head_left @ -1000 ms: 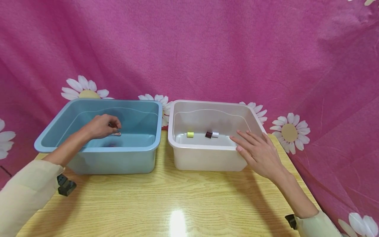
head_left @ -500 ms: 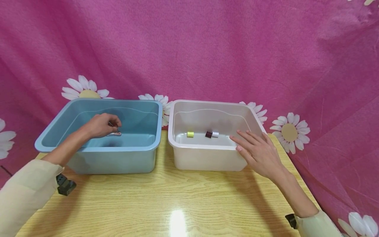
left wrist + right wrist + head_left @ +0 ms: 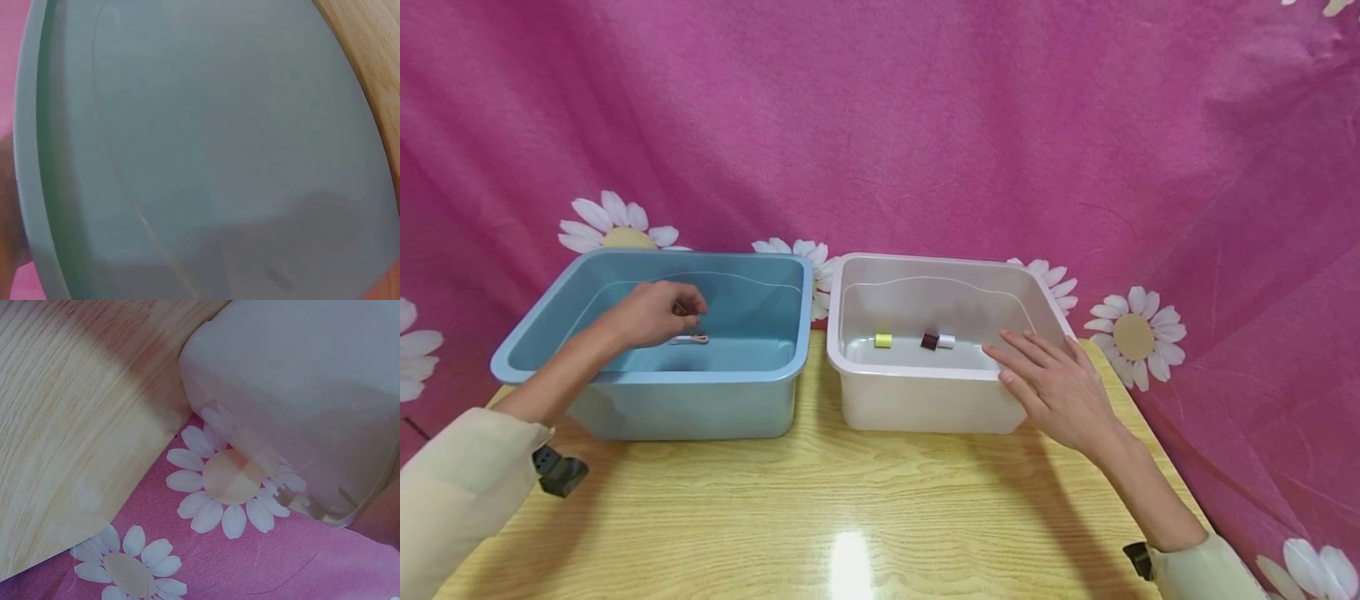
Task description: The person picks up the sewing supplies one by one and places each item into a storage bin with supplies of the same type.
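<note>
My left hand point(image 3: 655, 314) is over the inside of the blue bin point(image 3: 685, 408), its thumb and fingers bent toward each other. A small brownish patch shows between them; I cannot tell whether it is a held thing. Just below the fingers, a small pale, loop-shaped item point(image 3: 690, 339) lies on the bin's floor. My right hand point(image 3: 1060, 392) rests on the near right corner of the white bin point(image 3: 925, 404), fingers spread and straight. In that bin lie a yellow thread spool point(image 3: 882, 341), a dark brown spool point(image 3: 929, 341) and a white spool point(image 3: 947, 341).
Both bins stand side by side on a wood-grain table point(image 3: 790, 500), with a narrow gap between them. Behind hangs a magenta cloth point(image 3: 880, 125) with daisies, which also drops past the table's right edge. In the left wrist view, the blue bin wall point(image 3: 219, 125) fills most of the picture.
My left hand has risen slightly and shifted a little left, so more of the pale item beneath it shows. The right hand and the spools have stayed in place.
</note>
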Available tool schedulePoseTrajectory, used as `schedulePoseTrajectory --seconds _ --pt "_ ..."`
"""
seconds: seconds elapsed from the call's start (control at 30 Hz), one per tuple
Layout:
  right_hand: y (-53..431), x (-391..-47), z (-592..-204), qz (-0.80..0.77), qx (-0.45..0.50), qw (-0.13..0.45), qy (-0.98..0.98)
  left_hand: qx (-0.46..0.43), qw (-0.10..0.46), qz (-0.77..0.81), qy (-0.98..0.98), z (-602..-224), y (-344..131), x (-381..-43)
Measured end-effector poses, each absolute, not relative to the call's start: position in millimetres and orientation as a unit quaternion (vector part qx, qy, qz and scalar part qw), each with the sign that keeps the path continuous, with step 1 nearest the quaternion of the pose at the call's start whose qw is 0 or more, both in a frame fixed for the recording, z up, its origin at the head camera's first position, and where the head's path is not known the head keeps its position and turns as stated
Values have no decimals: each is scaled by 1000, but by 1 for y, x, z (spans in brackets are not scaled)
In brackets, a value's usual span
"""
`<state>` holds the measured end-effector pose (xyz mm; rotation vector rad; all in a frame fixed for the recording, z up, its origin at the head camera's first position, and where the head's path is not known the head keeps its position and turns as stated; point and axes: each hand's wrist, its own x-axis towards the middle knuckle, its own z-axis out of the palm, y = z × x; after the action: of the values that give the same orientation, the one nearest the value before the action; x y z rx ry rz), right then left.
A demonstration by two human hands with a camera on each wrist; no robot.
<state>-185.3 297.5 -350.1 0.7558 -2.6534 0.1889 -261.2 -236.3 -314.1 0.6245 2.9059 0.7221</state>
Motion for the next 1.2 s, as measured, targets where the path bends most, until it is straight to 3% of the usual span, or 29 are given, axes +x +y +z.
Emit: schedulePoseTrajectory --seconds 1.2 --pt "297 -184 -349 62 263 178 -946 248 -30 219 943 -285 -217 -220"
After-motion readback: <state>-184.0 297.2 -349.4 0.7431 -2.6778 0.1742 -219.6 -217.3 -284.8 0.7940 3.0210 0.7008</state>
